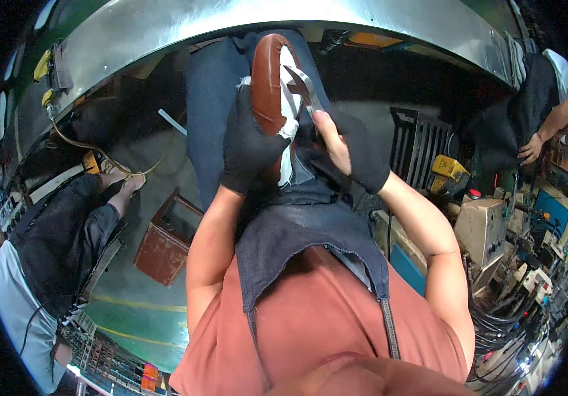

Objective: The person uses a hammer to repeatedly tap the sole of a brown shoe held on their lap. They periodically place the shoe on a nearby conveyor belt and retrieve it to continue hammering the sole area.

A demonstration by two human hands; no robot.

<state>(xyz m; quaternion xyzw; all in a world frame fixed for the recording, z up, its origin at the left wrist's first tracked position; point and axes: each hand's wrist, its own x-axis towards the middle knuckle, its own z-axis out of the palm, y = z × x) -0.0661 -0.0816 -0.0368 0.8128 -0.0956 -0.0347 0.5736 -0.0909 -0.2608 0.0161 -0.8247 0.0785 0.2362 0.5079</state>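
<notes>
A: How many pieces are held?

B: 2. The black-gloved left hand (pixel 251 142) is wrapped round 1 brown shoe (pixel 269 82), smooth, rounded leather with a ragged white lining (pixel 286 59); the right hand (pixel 356 145), just beside it, is closed round 1 curved metal tool (pixel 309 92)

A: Anything about them?

B: 1 boxy brown stool (pixel 162 245), left of the left hand; 1 slatted black rack (pixel 419 142) and 1 yellow block (pixel 449 170), right of the right hand

A: What's hidden?

B: The shoe's lower part, behind the left hand, and most of the tool's handle; I can't tell whether its tip touches the lining
</notes>
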